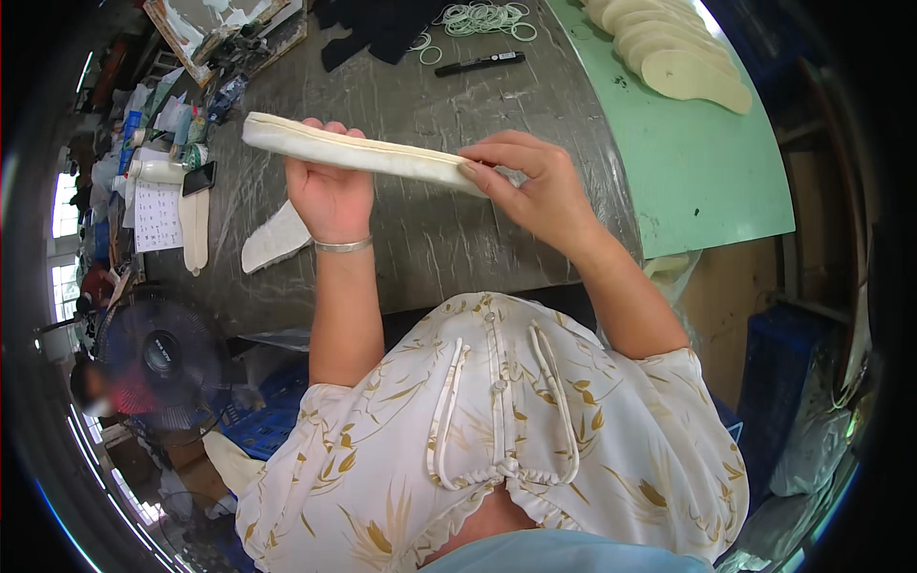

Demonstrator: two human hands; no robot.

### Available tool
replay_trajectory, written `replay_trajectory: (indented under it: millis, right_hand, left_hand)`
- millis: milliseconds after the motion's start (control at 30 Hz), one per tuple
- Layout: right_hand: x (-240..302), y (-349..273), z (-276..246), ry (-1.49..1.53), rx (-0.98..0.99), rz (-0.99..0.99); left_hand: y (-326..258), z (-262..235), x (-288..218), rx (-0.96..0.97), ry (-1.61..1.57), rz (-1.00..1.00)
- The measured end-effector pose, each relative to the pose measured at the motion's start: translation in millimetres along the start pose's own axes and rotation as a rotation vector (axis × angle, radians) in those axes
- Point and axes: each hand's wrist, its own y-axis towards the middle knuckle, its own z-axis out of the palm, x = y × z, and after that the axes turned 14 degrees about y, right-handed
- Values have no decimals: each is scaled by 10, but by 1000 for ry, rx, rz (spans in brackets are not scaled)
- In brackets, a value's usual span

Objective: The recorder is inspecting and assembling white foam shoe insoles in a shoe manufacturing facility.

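Above the table I hold a pair or small stack of insoles point(382, 159) edge-on, cream on top with white fleecy material beneath. My left hand point(330, 198) is closed round its left part, palm toward me, with the fingertips showing behind the upper edge. At the right end my right hand point(537, 184) pinches the edge between thumb and fingers. The exact number of layers cannot be made out. Just below my left hand a white fleecy insole point(274, 239) lies on the table, partly covered by my wrist.
Cream insoles point(695, 78) lie fanned on a green board point(716, 186) at the right. Rubber bands point(485, 19), a black marker point(479, 64) and dark cloth point(377, 33) lie at the far side. A phone point(199, 179), paper point(158, 218) and fan point(160, 353) are at the left.
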Motion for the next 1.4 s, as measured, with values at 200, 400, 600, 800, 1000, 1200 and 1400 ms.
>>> replay_trajectory:
  millis: [200, 400, 600, 800, 1000, 1200, 1400]
  right_hand:
    - [67, 146, 202, -24, -82, -148]
    - [119, 205, 222, -117, -47, -215]
    - [134, 125, 124, -155, -57, -228]
    - [252, 159, 18, -11, 42, -163]
    - [528, 441, -6, -8, -84, -325]
    - [747, 637, -164, -134, -279, -359]
    - [606, 554, -700, 522, -495, -33]
  left_hand:
    - [-118, 211, 314, -200, 113, -35]
    - [-72, 42, 362, 69, 18, -68]
    - [-81, 231, 515, -137, 71, -138]
    - [-10, 200, 619, -52, 70, -92]
    - [19, 471, 685, -70, 161, -180]
    - [189, 681, 818, -15, 374, -184]
    - [203, 478, 848, 270, 951, -259]
